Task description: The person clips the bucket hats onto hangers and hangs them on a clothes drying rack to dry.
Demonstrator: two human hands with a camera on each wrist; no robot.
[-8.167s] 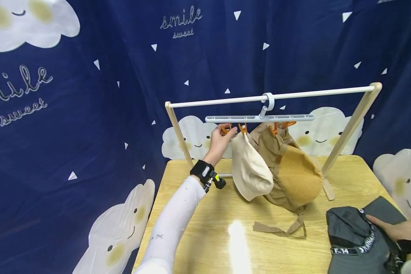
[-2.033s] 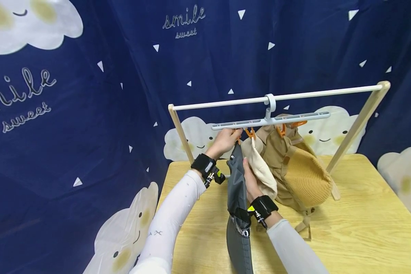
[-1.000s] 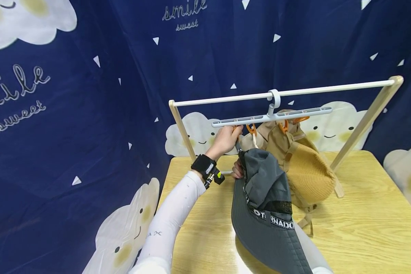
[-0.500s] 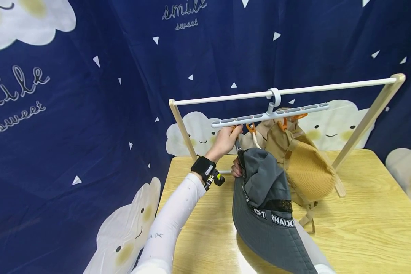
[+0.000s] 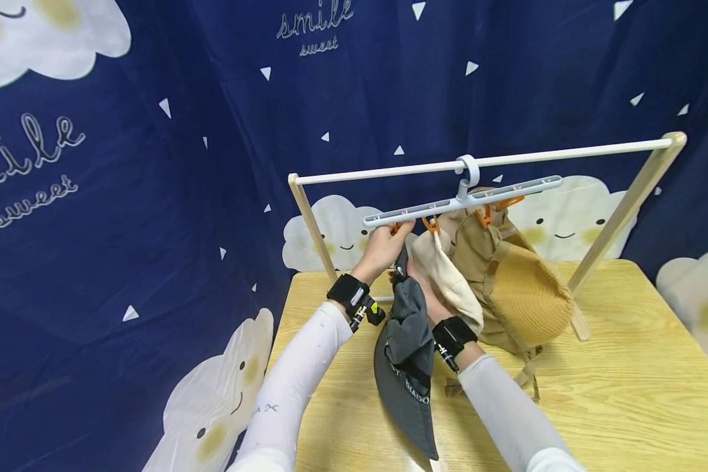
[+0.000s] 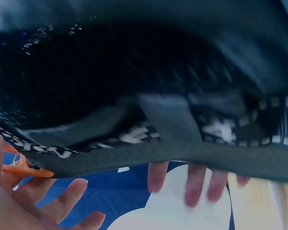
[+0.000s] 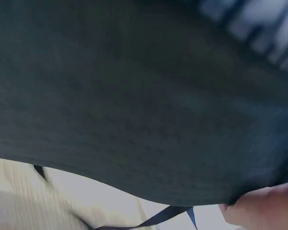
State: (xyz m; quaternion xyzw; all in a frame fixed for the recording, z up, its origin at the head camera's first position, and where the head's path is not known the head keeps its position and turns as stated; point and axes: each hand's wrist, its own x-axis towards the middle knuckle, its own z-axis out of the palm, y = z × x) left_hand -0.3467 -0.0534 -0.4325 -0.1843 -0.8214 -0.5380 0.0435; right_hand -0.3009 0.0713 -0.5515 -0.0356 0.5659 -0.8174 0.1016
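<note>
In the head view my left hand (image 5: 382, 250) pinches an orange clip (image 5: 396, 227) beneath the left end of the pale blue hanger (image 5: 410, 213). A dark grey cap (image 5: 410, 321) hangs below it, brim downward. In the left wrist view the orange clip (image 6: 21, 167) is at the cap's edge, largely behind my left hand's fingers. My right hand (image 5: 425, 288) holds the cap near its upper edge; several of its fingertips (image 6: 197, 184) show beyond the fabric in the left wrist view. The cap (image 7: 134, 105) covers most of the right wrist view.
Right of the cap hang a cream cap (image 5: 448, 275), a brown hat (image 5: 472, 262) and a mustard knitted hat (image 5: 531, 298), on orange clips. The hanger hooks over a white rail (image 5: 543, 157) with wooden legs, on a wooden table (image 5: 637, 380).
Earlier the grey cap lay on the table at right under my right hand. It was then brought to the left clip. In the last half second it has swung from facing me to nearly edge-on.
</note>
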